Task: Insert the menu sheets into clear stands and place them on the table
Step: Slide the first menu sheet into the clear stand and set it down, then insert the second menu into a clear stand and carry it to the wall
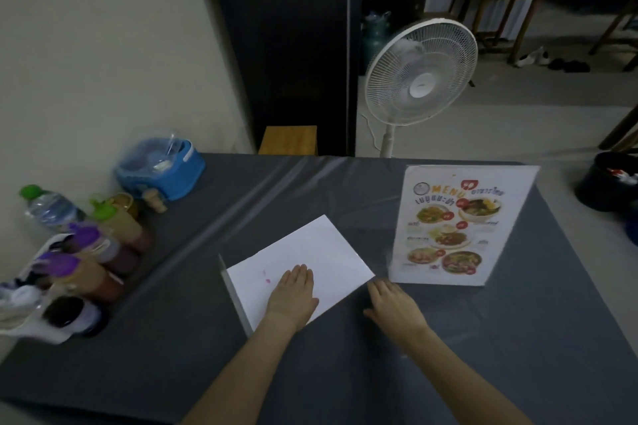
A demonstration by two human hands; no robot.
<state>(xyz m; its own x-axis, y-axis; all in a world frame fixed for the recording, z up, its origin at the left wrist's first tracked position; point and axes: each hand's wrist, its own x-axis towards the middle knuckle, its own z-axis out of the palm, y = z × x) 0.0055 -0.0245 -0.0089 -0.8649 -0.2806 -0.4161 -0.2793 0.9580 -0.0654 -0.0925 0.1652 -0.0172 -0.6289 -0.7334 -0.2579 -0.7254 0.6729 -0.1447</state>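
A clear stand with a colourful menu sheet (455, 228) stands upright on the right side of the grey table (345, 373). A second stand lies flat (303, 252) in the middle, showing a white sheet face down inside it, with its base flap (234, 293) sticking up at the left edge. My left hand (293, 293) rests flat, palm down, on the near part of that sheet. My right hand (393, 304) lies flat on the tablecloth just right of the sheet's near corner and just below the upright stand, fingers spread, holding nothing.
Several sauce bottles with purple and green caps (93, 252) and a water bottle (51, 207) crowd the left edge beside a blue lidded box (162, 169). A white standing fan (421, 72) stands beyond the table's far edge. A black bin (607, 183) sits at the right.
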